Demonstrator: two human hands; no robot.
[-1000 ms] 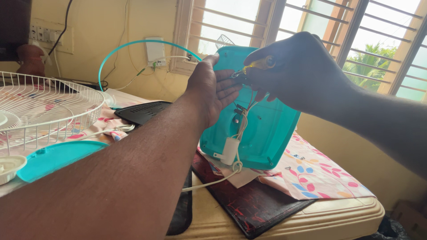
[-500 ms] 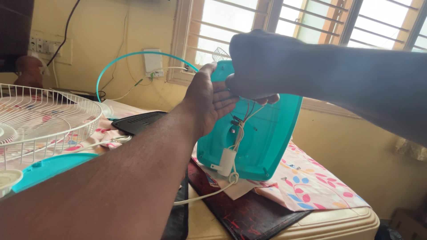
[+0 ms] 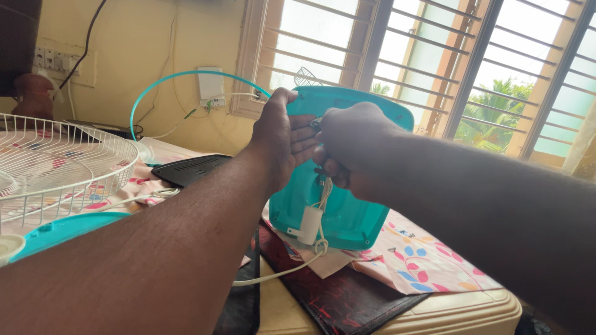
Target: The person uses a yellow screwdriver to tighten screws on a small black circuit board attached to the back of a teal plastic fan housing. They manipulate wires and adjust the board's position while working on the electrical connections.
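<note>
I hold a teal plastic fan base [image 3: 347, 217] upright on its edge, its underside facing me. My left hand [image 3: 282, 139] grips its top left rim, thumb over the edge. My right hand [image 3: 351, 146] is closed in a fist against the middle of the underside, around a small tool that is mostly hidden by the fingers. A white cord [image 3: 292, 270] with a white block [image 3: 308, 224] hangs from under that fist and trails down to the left.
A white wire fan grille [image 3: 56, 167] lies at the left beside a teal part [image 3: 62, 226]. A teal ring [image 3: 186, 77] arches behind it. A black flat device [image 3: 192, 169], a floral cloth [image 3: 422, 260] and a dark red mat [image 3: 347, 298] lie on the surface. A barred window [image 3: 434, 62] is behind.
The view has shifted slightly. My right hand has come down from the base's top edge to its middle, and the base now stands more upright. My left hand keeps its grip.
</note>
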